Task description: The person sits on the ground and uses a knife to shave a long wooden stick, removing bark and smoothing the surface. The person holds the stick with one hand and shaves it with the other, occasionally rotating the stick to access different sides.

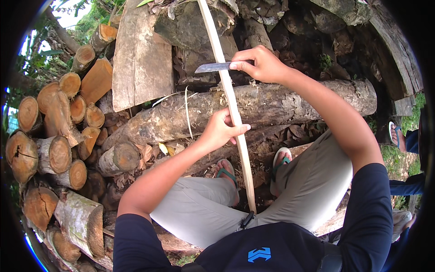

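while my left hand (220, 130) grips the pale wooden stick (230, 97) closed, my right hand (263, 65) holds a knife (213, 67) tightly, blade touching the stick above the log (290, 97).

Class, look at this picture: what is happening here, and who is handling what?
A seated person is shaving a long pale stick with a knife. The left hand grips the stick partway along, steadying it across a big log. The right hand holds the knife, its blade laid against the stick higher up. Thin shavings lie on the log. Cut firewood is stacked at the left.
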{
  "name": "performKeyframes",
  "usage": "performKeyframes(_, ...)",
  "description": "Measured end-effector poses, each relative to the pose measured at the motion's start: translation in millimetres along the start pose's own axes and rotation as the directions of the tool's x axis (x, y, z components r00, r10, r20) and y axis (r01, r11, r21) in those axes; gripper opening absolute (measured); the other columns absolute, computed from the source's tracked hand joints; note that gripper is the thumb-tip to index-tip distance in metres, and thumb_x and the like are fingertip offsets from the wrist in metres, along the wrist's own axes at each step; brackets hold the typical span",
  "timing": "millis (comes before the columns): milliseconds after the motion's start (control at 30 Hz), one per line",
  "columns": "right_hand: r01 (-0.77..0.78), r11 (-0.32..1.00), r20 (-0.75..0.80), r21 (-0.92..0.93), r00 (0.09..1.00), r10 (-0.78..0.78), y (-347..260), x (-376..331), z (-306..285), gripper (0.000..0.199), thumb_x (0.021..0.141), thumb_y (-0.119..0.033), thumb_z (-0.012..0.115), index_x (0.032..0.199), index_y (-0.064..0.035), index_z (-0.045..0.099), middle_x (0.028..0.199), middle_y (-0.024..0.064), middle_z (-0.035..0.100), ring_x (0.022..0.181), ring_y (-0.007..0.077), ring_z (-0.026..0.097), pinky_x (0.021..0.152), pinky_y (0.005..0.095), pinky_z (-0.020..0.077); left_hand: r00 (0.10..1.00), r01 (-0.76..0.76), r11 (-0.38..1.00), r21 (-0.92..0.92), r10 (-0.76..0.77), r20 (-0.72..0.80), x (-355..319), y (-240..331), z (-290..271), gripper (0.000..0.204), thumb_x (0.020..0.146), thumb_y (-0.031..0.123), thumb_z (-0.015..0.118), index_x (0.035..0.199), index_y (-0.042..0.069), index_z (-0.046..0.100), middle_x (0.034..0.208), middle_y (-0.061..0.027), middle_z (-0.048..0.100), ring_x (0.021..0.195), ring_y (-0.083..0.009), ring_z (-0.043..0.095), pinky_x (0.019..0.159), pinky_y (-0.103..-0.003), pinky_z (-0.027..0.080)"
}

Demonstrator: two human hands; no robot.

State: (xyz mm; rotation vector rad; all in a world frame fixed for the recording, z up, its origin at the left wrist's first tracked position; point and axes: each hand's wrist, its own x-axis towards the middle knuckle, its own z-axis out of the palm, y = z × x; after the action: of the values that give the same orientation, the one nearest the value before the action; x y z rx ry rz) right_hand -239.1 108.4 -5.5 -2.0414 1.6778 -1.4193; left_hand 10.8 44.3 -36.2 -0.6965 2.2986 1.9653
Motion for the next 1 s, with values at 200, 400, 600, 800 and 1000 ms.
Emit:
performKeyframes(200, -0.249, 0.963, -0.188, -0.103, 0.955, 0.227, -4, 9, -7, 0.022, 0.099, -0.028, 0.067, 0.099, -0.0082, 0.076, 0.079, 0.0141, 0.072, 0.071, 0.0313, 0.068, 0.067, 0.0395, 0.0516, 1.000, -0.007, 1.000, -0.027, 0.007, -0.001, 2, 4, 3, 0.034, 0.089, 0.017, 0.082, 0.101, -0.001, 0.056, 0.083, -0.0082, 0.069, 0.067, -0.0139, 0.070, 0.049, -0.025, 0.058)
performKeyframes(400, -0.310, 0.882, -0.313, -0.356, 0.928, 0.200, -41, 12, -6, 0.021, 0.098, -0.037, 0.066, 0.098, -0.0200, 0.078, 0.070, 0.0127, 0.069, 0.068, 0.0390, 0.067, 0.062, 0.0496, 0.0529, 0.999, 0.011, 1.000, 0.006, -0.011, -0.030, 1, 1, 5, 0.031, 0.090, 0.015, 0.081, 0.097, -0.001, 0.056, 0.080, -0.0082, 0.068, 0.064, -0.0136, 0.069, 0.047, -0.025, 0.056)
performKeyframes(600, -0.268, 0.828, -0.153, -0.493, 0.963, 0.221, -65, 15, -15, 0.018, 0.098, -0.031, 0.067, 0.096, -0.0164, 0.076, 0.063, 0.0135, 0.065, 0.065, 0.0379, 0.067, 0.061, 0.0475, 0.0542, 0.998, 0.021, 0.999, 0.033, -0.019, -0.056, 1, 4, 7, 0.029, 0.090, 0.014, 0.081, 0.093, -0.001, 0.057, 0.078, -0.0079, 0.067, 0.063, -0.0135, 0.068, 0.046, -0.025, 0.055)
performKeyframes(800, -0.265, 0.854, -0.081, -0.447, 0.963, 0.256, -70, 15, -16, 0.018, 0.097, -0.033, 0.066, 0.097, -0.0188, 0.078, 0.068, 0.0144, 0.069, 0.069, 0.0391, 0.070, 0.064, 0.0487, 0.0566, 0.999, 0.023, 0.998, 0.058, -0.020, -0.046, 3, 3, 6, 0.029, 0.090, 0.014, 0.081, 0.092, -0.001, 0.056, 0.077, -0.0074, 0.067, 0.063, -0.0131, 0.068, 0.047, -0.025, 0.055)
performKeyframes(1000, -0.340, 0.808, -0.182, -0.481, 0.940, 0.288, -64, 19, -21, 0.025, 0.099, -0.038, 0.063, 0.098, -0.0171, 0.077, 0.073, 0.0157, 0.071, 0.074, 0.0385, 0.071, 0.069, 0.0510, 0.0572, 0.999, 0.044, 0.996, 0.075, -0.042, -0.030, 2, 4, 8, 0.028, 0.091, 0.014, 0.080, 0.091, 0.000, 0.056, 0.077, -0.0055, 0.065, 0.063, -0.0115, 0.066, 0.047, -0.025, 0.054)
